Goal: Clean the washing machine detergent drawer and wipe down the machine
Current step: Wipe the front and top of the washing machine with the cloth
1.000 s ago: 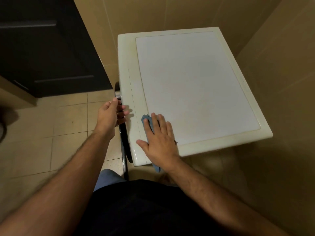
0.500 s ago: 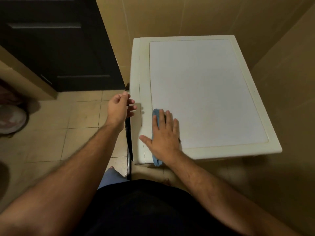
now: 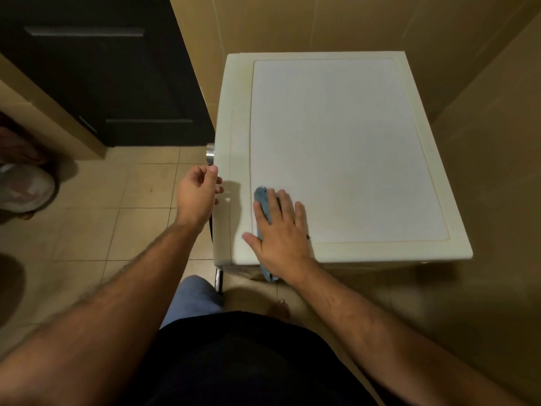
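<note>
I look down on the cream washing machine, whose front faces left. My right hand lies flat, fingers spread, pressing a blue cloth onto the near-left corner of the lid. The cloth's tail hangs over the near edge. My left hand is at the machine's front top edge, just below a chrome knob. Its fingers curl against the front face, and what they touch is hidden. The detergent drawer is not visible from here.
A dark panelled door stands to the left of the machine. Tan tiled walls close in behind and to the right. The floor is beige tile, with a pale round object at the far left. My knee is below the machine's corner.
The view has swung so the machine sits further right. My left hand has shifted from the dark door rim up to the front top edge. My right hand stays on the cloth.
</note>
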Action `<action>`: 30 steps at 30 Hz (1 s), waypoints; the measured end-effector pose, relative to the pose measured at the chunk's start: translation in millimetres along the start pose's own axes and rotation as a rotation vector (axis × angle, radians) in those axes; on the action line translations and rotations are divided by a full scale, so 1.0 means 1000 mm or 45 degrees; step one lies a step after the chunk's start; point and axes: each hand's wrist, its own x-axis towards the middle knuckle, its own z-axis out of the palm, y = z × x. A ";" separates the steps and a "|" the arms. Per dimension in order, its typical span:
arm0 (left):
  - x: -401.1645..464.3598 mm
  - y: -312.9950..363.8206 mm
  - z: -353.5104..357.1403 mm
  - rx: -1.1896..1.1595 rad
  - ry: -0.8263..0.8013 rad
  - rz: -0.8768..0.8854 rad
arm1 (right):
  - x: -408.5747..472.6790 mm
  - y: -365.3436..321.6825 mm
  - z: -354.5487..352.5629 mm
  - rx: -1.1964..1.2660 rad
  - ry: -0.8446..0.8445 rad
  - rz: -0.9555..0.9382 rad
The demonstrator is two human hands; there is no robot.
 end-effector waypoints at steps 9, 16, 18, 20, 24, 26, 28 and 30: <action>-0.006 0.001 -0.002 0.023 -0.005 0.045 | 0.021 0.049 -0.003 0.034 0.086 0.330; 0.005 0.002 0.009 0.029 -0.137 0.056 | -0.039 0.063 0.009 -0.059 -0.005 0.094; 0.009 0.003 0.007 0.014 -0.154 0.052 | -0.027 0.090 0.005 -0.078 0.023 0.273; 0.012 0.005 0.009 0.010 -0.189 0.050 | -0.003 0.093 0.003 -0.056 0.064 0.461; 0.021 0.014 0.015 0.029 -0.264 0.086 | 0.008 0.037 0.005 0.039 0.089 0.433; 0.027 0.018 0.017 0.029 -0.304 0.103 | -0.013 0.030 0.010 0.026 0.036 0.274; 0.031 0.018 0.018 0.022 -0.321 0.104 | -0.035 0.049 0.014 0.004 0.025 0.227; 0.033 0.017 0.017 0.038 -0.325 0.107 | -0.041 0.081 0.012 -0.032 0.046 0.354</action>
